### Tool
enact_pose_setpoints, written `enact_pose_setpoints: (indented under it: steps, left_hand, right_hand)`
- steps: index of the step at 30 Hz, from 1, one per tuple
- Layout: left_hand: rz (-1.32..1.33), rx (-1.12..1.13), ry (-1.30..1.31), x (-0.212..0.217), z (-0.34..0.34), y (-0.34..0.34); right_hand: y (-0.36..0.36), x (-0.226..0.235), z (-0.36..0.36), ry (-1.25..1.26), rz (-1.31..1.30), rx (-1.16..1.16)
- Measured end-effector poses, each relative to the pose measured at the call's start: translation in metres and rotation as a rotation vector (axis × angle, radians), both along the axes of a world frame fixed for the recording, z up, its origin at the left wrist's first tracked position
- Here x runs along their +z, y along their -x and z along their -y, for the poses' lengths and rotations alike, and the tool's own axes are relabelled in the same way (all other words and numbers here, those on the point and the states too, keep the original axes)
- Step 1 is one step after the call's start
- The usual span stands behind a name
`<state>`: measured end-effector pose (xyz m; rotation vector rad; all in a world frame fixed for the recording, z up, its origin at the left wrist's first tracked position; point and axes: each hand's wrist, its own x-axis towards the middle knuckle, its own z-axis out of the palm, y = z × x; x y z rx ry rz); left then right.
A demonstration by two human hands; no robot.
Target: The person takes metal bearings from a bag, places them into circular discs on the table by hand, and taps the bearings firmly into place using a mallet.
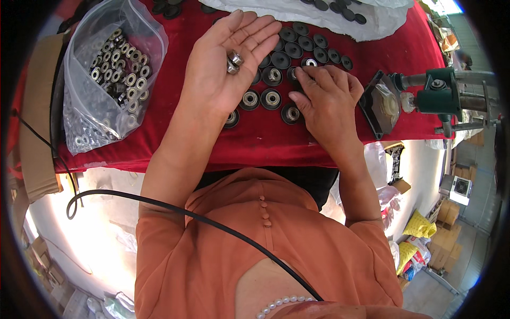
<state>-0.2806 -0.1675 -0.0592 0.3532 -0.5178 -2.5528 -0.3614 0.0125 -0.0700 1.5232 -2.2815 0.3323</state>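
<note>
The left hand lies palm-up, grip spread, two small metal bearings resting on it. The right hand, fingers flat, presses black wheels on the red-covered desk beside a bag of bearings.

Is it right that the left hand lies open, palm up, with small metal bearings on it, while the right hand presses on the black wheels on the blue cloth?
Not quite. The head view shows the cloth is red, not blue. The rest holds: the left hand lies open, palm up, with small metal bearings on it, and the right hand presses on the black wheels.
</note>
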Motion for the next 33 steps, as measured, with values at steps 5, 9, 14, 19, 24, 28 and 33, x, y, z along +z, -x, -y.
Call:
enact_pose_setpoints:
  steps: [5, 9, 14, 19, 24, 28, 33]
  left_hand:
    - [-0.019, -0.022, -0.015, -0.005, 0.002, 0.000]
    - [-0.030, -0.036, -0.038, -0.005, 0.003, 0.000]
    - [-0.020, -0.024, -0.035, -0.002, 0.001, 0.001]
    - [-0.029, -0.037, -0.016, -0.002, 0.000, -0.001]
    - [0.030, -0.088, 0.032, -0.001, -0.009, 0.003]
    - [0.130, -0.178, 0.104, 0.001, -0.014, -0.001]
    - [0.150, -0.239, 0.097, 0.003, -0.018, 0.000]
  right_hand:
    - [-0.006, 0.005, 0.003, 0.008, 0.023, -0.004]
    - [-0.016, 0.006, 0.016, 0.026, 0.098, 0.089]
    - [-0.021, 0.000, 0.021, -0.013, 0.064, 0.110]
    - [-0.022, 0.001, 0.021, -0.033, 0.040, 0.101]
    - [-0.017, 0.011, 0.028, 0.369, 0.256, 0.179]
    - [-0.024, 0.015, 0.042, 0.271, 0.288, 0.195]
    - [-0.021, 0.014, 0.043, 0.335, 0.355, 0.271]
